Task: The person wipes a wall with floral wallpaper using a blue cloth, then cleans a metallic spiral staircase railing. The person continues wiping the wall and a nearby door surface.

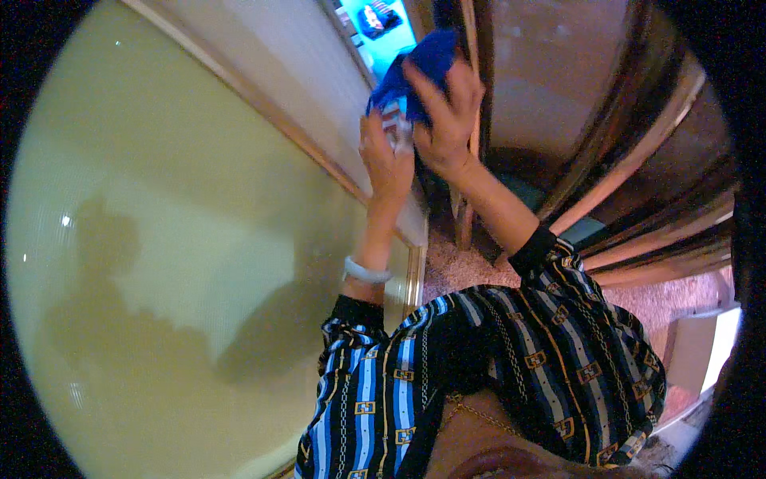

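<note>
Both hands are raised in front of me around a blue cloth item [440, 54], possibly a cap; blur hides its exact shape. My right hand [450, 117] lies along its right side with the fingers spread over the cloth. From below, my left hand [386, 158] grips its lower left end, beside a patch with red and white markings [394, 127]. A pale band [367, 270] circles my left wrist. Beyond the cloth, a dark thing with a bright emblem [378, 19] appears against a brightly lit blue-green surface [404, 27].
A large pale yellow-green panel [197, 239] with shadows on it fills the left, edged by wooden trim [281, 129]. Dark furniture with wooden edges [634, 161] stands at the right. Carpet [467, 269] lies below, and a white box-like thing [697, 347] is at the lower right.
</note>
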`<state>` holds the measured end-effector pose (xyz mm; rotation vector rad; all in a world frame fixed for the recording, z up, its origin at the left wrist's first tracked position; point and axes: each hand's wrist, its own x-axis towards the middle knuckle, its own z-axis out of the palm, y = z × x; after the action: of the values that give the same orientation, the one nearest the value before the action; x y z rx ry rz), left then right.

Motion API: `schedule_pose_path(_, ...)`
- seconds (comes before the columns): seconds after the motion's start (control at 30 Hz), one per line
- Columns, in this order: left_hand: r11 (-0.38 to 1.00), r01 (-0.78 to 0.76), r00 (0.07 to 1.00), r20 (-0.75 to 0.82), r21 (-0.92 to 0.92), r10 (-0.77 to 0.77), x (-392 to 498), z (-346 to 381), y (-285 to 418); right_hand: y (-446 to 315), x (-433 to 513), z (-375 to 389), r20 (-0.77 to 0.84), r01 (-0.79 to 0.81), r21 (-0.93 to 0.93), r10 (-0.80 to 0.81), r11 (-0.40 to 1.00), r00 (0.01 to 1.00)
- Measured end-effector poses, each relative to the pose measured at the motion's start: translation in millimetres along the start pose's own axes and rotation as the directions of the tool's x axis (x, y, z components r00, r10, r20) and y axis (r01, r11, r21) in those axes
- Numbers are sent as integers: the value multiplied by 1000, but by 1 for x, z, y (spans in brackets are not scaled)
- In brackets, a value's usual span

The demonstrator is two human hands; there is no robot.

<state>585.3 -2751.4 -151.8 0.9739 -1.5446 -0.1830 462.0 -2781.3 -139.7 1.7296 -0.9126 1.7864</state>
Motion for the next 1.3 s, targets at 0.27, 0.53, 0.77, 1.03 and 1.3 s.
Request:
schedule_pose_path(0.27, 825, 261, 964, 175, -502, -198, 42, 153, 33, 88, 20, -61, 10, -250, -25, 251, 968, 968)
schedule_pose_path(0.53, 541, 415, 892, 212, -731, -399, 53, 108, 63, 71, 47, -39, -11, -100, -30, 100, 995, 995)
schedule_pose_path(0.77, 962, 235, 967, 129, -138, -218, 52, 81, 33, 52, 13, -53, 124, -490, 270, 475, 829, 871)
schedule_pose_path(1.03, 974, -134, 991, 15, 185, 134, 39, 71, 19, 81, 4, -36, 10, -600, 477, 679, 642, 734)
schedule_pose_path(1.3, 993, 94, 981, -177, 72, -80, 36, 84, -57, 71, -26, -9, -36, -656, 401, 727, 639, 686)
